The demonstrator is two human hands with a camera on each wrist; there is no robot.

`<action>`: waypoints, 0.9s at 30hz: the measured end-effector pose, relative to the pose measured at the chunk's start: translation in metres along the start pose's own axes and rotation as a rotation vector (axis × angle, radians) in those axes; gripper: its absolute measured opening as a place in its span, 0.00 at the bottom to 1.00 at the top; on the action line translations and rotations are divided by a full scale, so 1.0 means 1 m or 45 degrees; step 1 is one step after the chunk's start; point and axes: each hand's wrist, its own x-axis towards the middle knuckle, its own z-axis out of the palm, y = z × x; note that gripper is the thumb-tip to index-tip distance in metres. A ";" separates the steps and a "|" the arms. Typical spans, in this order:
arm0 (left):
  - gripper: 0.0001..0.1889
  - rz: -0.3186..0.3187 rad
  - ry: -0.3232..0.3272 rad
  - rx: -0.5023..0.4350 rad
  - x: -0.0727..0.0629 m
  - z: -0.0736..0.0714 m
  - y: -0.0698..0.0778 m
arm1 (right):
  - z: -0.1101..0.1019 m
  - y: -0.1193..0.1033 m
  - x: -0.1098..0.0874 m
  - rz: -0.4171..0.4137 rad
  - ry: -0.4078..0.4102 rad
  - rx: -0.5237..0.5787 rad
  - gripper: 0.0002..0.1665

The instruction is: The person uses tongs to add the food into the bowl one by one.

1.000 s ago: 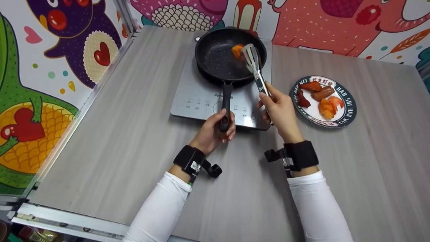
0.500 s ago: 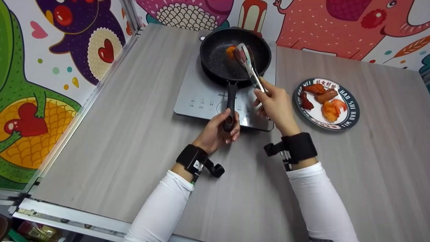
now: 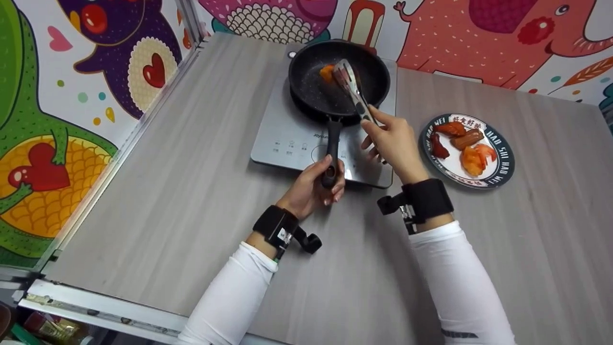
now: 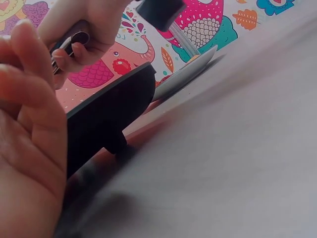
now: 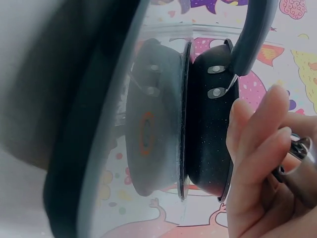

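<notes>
In the head view, my left hand (image 3: 311,189) grips the handle (image 3: 334,139) of a black speckled frying pan (image 3: 306,91). My right hand (image 3: 393,141) holds metal tongs (image 3: 353,88) with their tips down in the pan, right beside an orange piece of food (image 3: 327,73). Whether the tips pinch that piece cannot be made out. The pan sits on a silver induction cooktop (image 3: 282,139). The right wrist view shows the pan's side (image 5: 210,124) past my right hand's fingers (image 5: 262,148). In the left wrist view, the tongs' rear end (image 4: 77,39) sticks out of the right hand.
A dark-rimmed plate (image 3: 505,165) with several red and orange food pieces stands on the wood-grain table (image 3: 191,191), right of the cooktop. Cartoon-printed wall panels (image 3: 455,43) border the back and left. A metal rail (image 3: 105,314) runs along the front left.
The tongs and the orange piece have shifted left within the pan. My left hand keeps its hold on the handle. The head view has turned slightly, so the scene sits further right.
</notes>
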 end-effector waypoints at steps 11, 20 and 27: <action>0.18 0.016 -0.005 0.013 -0.001 0.001 -0.001 | 0.000 -0.007 0.013 0.043 -0.043 -0.074 0.28; 0.19 -0.008 0.013 0.052 0.001 -0.001 -0.002 | -0.003 -0.008 0.017 0.020 -0.058 -0.049 0.26; 0.19 -0.005 0.010 0.034 0.001 -0.001 -0.001 | 0.000 -0.009 0.018 0.011 -0.065 -0.077 0.26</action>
